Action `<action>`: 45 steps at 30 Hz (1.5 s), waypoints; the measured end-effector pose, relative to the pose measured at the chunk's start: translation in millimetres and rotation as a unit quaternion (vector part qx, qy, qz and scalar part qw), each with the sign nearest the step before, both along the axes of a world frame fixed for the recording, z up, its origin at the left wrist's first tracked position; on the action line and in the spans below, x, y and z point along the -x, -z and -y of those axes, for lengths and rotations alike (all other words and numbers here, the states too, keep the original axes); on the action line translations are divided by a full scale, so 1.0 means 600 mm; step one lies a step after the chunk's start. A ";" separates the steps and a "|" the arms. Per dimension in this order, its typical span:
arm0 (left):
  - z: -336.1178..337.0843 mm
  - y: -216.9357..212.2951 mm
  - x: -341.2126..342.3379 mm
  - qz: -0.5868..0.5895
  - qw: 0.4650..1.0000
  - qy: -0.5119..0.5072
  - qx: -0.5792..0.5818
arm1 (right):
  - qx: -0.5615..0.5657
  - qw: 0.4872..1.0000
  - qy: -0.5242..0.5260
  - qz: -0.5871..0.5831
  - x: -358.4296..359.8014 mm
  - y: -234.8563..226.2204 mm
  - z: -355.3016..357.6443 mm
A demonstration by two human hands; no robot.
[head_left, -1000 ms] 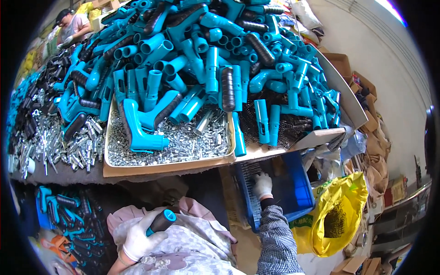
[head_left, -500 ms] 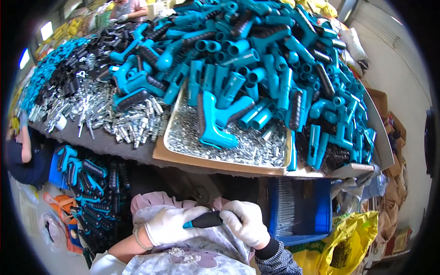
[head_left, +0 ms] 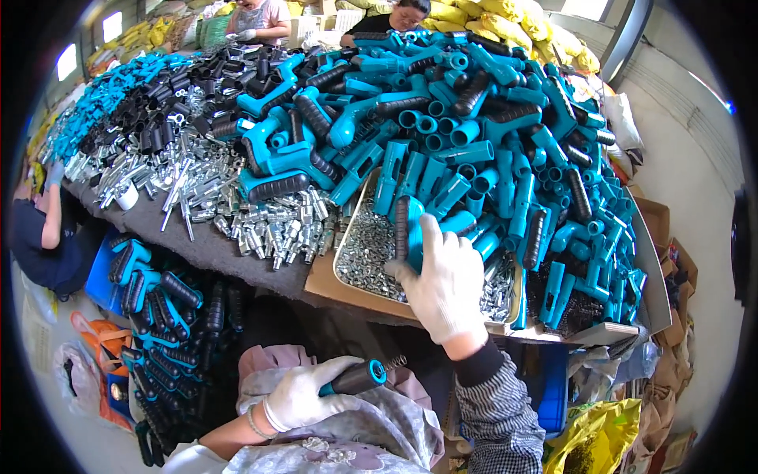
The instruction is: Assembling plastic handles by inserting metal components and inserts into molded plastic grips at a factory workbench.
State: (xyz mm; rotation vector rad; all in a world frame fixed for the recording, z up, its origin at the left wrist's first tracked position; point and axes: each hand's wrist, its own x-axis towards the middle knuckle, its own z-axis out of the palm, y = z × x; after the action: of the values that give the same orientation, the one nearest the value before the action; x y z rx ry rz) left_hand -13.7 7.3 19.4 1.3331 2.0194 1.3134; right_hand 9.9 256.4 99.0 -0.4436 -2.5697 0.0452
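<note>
In my white-gloved left hand (head_left: pixel 306 395), low in front of my apron, is a black handle grip with teal ends (head_left: pixel 352 380). The fingers are closed around it, and a thin metal coil spring (head_left: pixel 395 363) sticks out of its open end. My gloved right hand (head_left: pixel 446 280) reaches over the tray, thumb and fingers about a teal pistol-shaped handle with a black grip (head_left: pixel 406 229). The palm hides most of this handle. Beneath it, the shallow tray (head_left: pixel 338 267) holds many small silvery metal pieces.
Teal handles (head_left: pixel 474 150) are heaped behind the tray. Metal fittings (head_left: pixel 284 225) and black sleeves (head_left: pixel 162 126) lie to the left. Finished-looking handles (head_left: pixel 162 316) fill a space below the bench. A blue bin (head_left: pixel 555 387) and yellow sack (head_left: pixel 596 438) are at lower right. Other people (head_left: pixel 264 20) work beyond.
My right hand has left the black grip and moved up and forward to the handle in the tray. My left hand keeps the grip, its spring now showing. The view has shifted.
</note>
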 end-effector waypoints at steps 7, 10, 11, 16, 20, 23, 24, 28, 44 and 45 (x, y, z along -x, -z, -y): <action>0.011 -0.011 -0.005 0.002 0.999 -0.024 0.035 | 0.117 0.989 0.051 -0.073 0.052 0.009 -0.010; 0.025 -0.005 0.000 0.012 0.999 -0.033 0.011 | 0.450 0.862 -0.047 -0.229 -0.007 -0.042 -0.010; 0.026 -0.006 -0.002 0.021 0.999 -0.034 -0.005 | 0.489 0.821 -0.056 -0.289 -0.040 -0.060 -0.004; 0.024 0.004 0.004 0.017 0.999 -0.018 0.025 | 0.765 0.496 -0.181 -0.370 -0.128 0.026 0.044; 0.015 0.005 0.001 -0.030 0.999 0.016 -0.006 | 0.858 0.340 -0.153 -0.354 -0.152 0.058 0.072; 0.020 -0.011 0.000 -0.059 0.996 0.021 0.057 | 0.864 0.335 -0.133 -0.351 -0.153 0.065 0.076; 0.023 -0.012 0.001 -0.080 0.994 0.023 0.066 | 0.866 0.332 -0.134 -0.349 -0.152 0.067 0.078; 0.024 -0.006 0.008 -0.135 0.987 0.049 0.076 | 0.836 0.482 -0.137 -0.223 -0.150 0.083 0.100; 0.052 0.018 0.075 0.124 0.929 0.325 0.126 | -0.083 0.875 -0.475 0.037 -0.200 0.075 0.074; 0.053 0.018 0.078 0.178 0.910 0.345 0.147 | -0.091 0.863 -0.496 0.017 -0.199 0.077 0.074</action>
State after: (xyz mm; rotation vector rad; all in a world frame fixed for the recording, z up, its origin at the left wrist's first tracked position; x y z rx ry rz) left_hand -60.5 -24.7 8.5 1.3544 1.2519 0.8057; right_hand 129.1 212.0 52.9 0.9788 -2.5144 0.1547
